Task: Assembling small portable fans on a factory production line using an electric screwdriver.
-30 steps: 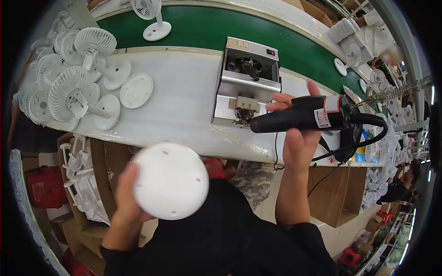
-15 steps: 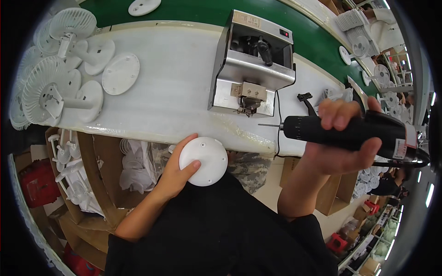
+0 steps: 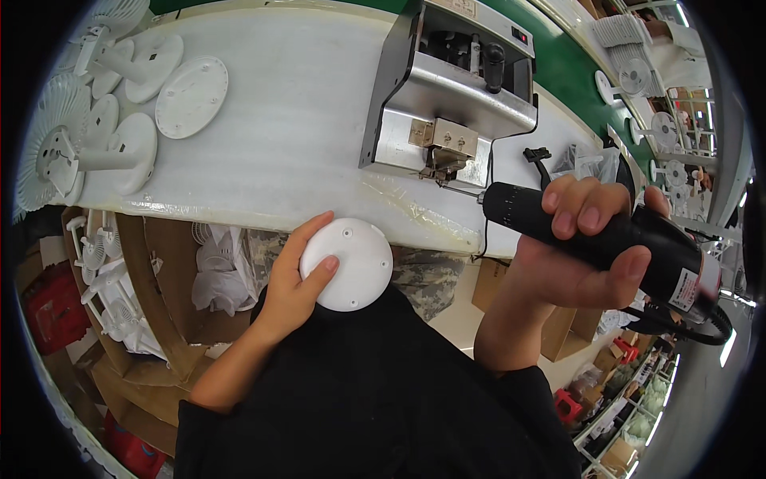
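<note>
Since half a second earlier, the left hand [image 3: 291, 291] had kept the round white fan base [image 3: 349, 263] against the body, just below the table's near edge [image 3: 263, 209], fingers curled round its left rim. The right hand [image 3: 578, 255] was wrapped tight round the black electric screwdriver [image 3: 606, 239], bit at the grey screw feeder [image 3: 451, 92]. Doing this well probably meant seating the bit squarely on a screw before lifting.

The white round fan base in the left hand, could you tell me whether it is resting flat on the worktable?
No, the left hand holds the white round fan base against the person's body, below the worktable edge.
</note>
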### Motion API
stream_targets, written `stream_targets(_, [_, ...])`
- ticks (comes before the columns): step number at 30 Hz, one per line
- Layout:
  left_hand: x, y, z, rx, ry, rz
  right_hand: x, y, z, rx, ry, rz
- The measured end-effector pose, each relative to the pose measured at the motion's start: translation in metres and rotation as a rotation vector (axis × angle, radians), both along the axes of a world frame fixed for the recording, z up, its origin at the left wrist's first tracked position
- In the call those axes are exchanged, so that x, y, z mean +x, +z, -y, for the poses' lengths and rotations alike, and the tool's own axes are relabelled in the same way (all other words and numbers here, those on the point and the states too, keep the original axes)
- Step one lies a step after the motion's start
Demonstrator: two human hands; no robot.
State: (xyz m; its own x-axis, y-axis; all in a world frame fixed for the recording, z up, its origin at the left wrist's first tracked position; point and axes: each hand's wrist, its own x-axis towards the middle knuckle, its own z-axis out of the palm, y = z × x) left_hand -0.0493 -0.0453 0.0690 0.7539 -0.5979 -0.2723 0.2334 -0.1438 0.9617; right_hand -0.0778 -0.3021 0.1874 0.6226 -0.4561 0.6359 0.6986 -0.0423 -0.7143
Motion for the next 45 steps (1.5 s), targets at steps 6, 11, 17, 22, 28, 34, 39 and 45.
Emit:
stream_targets(6, [-0.002,0.001,0.000,0.008,0.003,0.002,-0.002,0.003,0.000,-0.045,-0.029,-0.034])
stream_targets(11, [-0.001,-0.001,0.000,0.009,0.008,0.008,0.001,-0.001,-0.002,-0.018,-0.004,-0.021])
stream_targets(17, [-0.001,0.000,0.000,0.021,0.007,0.009,0.004,-0.009,-0.006,-0.055,-0.005,-0.065])
stream_targets(22, [0.001,0.001,0.000,0.053,-0.019,0.050,0.006,-0.010,-0.006,-0.033,-0.006,-0.113])
stream_targets(28, [0.001,0.002,0.001,0.070,-0.028,0.102,0.009,-0.019,-0.005,-0.010,0.005,-0.142])
stream_targets(34, [-0.002,0.003,0.003,0.060,-0.007,0.083,0.006,-0.026,-0.001,-0.018,0.026,-0.116])
stream_targets(39, [-0.004,0.003,0.006,0.061,0.015,0.084,0.001,-0.024,0.003,0.007,0.054,-0.083])
stream_targets(45, [-0.004,0.007,0.008,0.060,0.026,0.052,-0.008,-0.012,0.007,-0.024,0.074,-0.041])
